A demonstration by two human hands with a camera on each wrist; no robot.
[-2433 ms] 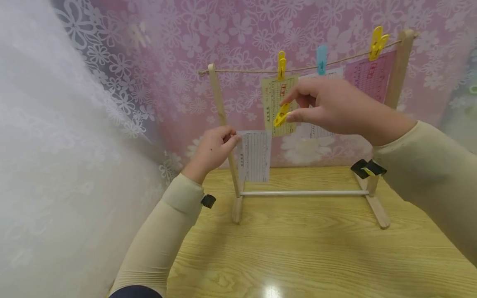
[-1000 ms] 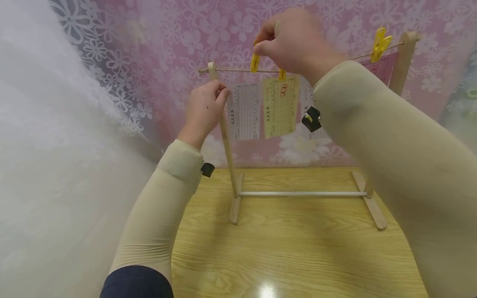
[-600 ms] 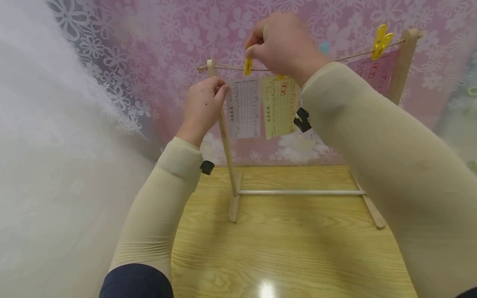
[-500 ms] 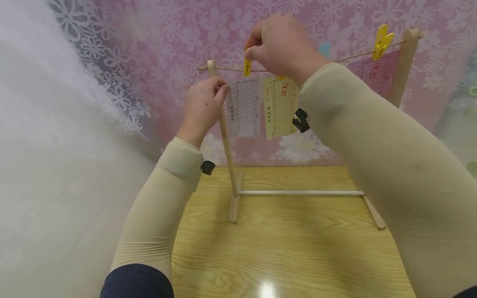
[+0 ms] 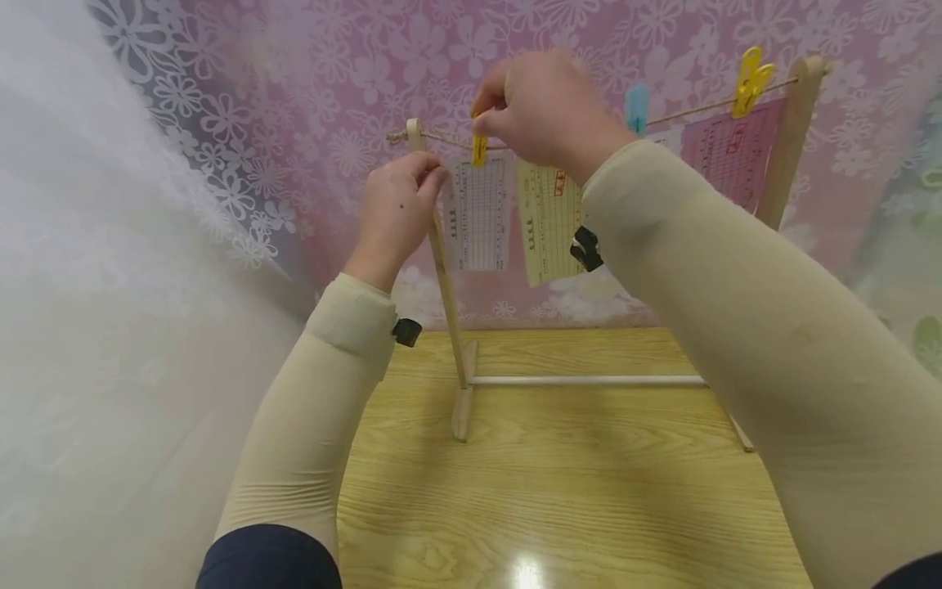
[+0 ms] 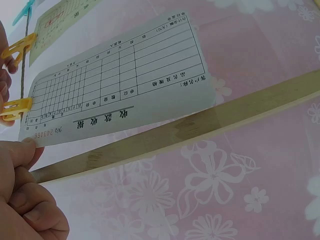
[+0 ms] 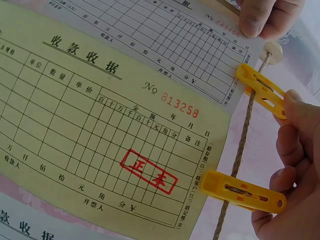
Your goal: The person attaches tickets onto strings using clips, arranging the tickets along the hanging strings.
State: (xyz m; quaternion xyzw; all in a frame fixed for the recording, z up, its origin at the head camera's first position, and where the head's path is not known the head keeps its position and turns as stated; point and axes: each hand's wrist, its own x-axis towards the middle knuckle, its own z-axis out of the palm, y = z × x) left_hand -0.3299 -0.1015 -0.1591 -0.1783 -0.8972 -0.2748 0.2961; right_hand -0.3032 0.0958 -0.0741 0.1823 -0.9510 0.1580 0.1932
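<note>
My left hand (image 5: 397, 209) pinches the upper left corner of a white receipt slip (image 5: 480, 217), which hangs upright just under the rope (image 5: 449, 139). Between the thumb and fingers of my right hand (image 5: 552, 106) is a yellow clothespin (image 5: 479, 149). In the right wrist view this clothespin (image 7: 260, 90) straddles the rope, its jaws over the top edge of the white slip. A yellow receipt slip (image 7: 75, 125) hangs alongside, held to the rope by a second yellow clothespin (image 7: 245, 192). My right hand hides that second clothespin in the head view.
A wooden rack's left post (image 5: 444, 278) and right post (image 5: 791, 147) carry the rope; a white rod (image 5: 589, 380) joins them low down. A blue clothespin (image 5: 636, 106) and yellow clothespin (image 5: 749, 86) hold further slips, one of them pink (image 5: 728, 151). Behind hangs a floral curtain (image 5: 346, 90).
Both hands have risen: the left brought the white slip up to the rope, the right carried the clothespin to its top edge. Lately the clothespin sank slightly and the rope dips there.
</note>
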